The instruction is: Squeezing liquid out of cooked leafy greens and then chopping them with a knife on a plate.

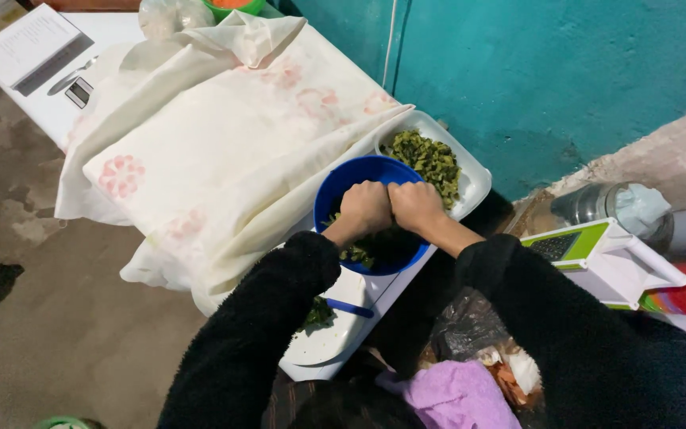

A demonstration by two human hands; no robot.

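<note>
Both fists, left hand (365,208) and right hand (416,205), press knuckle to knuckle, clenched on chopped greens over the round blue plastic bowl (343,179); the white rectangular tray of chopped greens (474,179) lies at two o'clock, nearer the right.

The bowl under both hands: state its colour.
The bowl is solid blue, seen in the head view.

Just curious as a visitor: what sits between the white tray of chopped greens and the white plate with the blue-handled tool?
The blue bowl lies between the tray and the plate, with both hands, left and right, pressed together in it, in the head view.
</note>
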